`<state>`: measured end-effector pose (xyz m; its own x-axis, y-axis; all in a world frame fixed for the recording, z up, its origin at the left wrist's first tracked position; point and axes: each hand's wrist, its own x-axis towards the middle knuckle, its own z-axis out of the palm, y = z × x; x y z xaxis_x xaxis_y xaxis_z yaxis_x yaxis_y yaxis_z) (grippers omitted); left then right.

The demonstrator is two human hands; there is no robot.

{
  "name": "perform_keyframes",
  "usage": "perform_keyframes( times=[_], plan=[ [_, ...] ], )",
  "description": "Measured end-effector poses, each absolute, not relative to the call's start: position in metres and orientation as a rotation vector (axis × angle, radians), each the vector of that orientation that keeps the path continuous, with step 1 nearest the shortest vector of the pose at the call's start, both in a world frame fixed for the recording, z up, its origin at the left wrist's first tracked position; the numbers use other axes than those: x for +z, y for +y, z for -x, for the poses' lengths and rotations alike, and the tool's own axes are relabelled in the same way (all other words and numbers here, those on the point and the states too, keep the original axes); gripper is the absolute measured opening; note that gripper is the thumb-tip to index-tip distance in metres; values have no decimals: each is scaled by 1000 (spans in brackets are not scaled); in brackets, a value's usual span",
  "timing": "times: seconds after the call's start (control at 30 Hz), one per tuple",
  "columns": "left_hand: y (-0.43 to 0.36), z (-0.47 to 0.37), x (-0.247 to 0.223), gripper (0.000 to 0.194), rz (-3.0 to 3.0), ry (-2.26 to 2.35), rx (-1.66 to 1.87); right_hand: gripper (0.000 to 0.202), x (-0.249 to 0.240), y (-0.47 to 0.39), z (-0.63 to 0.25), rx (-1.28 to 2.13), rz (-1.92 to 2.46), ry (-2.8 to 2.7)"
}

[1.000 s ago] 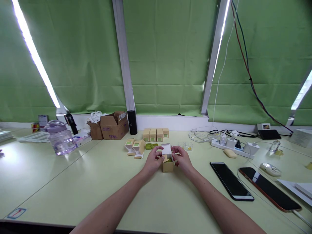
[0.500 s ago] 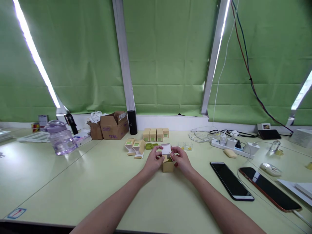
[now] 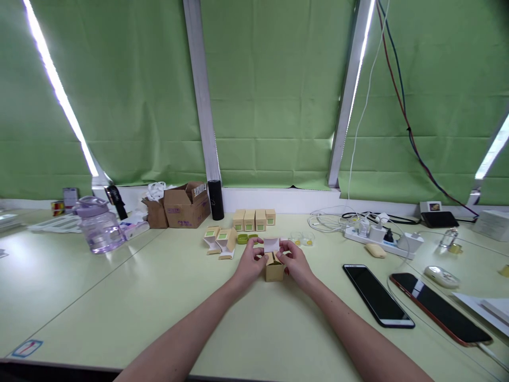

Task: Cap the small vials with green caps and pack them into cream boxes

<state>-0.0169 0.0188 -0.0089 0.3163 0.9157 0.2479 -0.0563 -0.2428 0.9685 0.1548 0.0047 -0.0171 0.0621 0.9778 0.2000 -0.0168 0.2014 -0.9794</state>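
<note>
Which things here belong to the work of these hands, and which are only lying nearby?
Apparently in use:
small open box, touched by left hand and right hand
similar boxes behind
green pieces
perhaps clear containers

Apparently just lying about:
water jug
cardboard box
black cylinder
two phones
power strip

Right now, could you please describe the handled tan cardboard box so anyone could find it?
On the pale green table, look between the bare left hand and right hand. The small tan cardboard box there, white-lined flap raised, is the only box being touched.
</note>
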Motion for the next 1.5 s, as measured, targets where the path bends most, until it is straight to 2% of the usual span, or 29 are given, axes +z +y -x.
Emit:
perform_keyframes(
  times=[0.83, 1.13, 1.5],
  plan=[
    [18, 16, -6, 32, -1575, 829, 1155, 29, -16, 4, -153, 980, 1080, -1336],
    [21, 16, -8, 19, -1634, 827, 1180, 24, -16, 5, -153, 955, 1083, -1347],
    [21, 16, -8, 15, -1659, 837, 1196, 15, -15, -1, -154, 599, 1030, -1415]
  ],
)
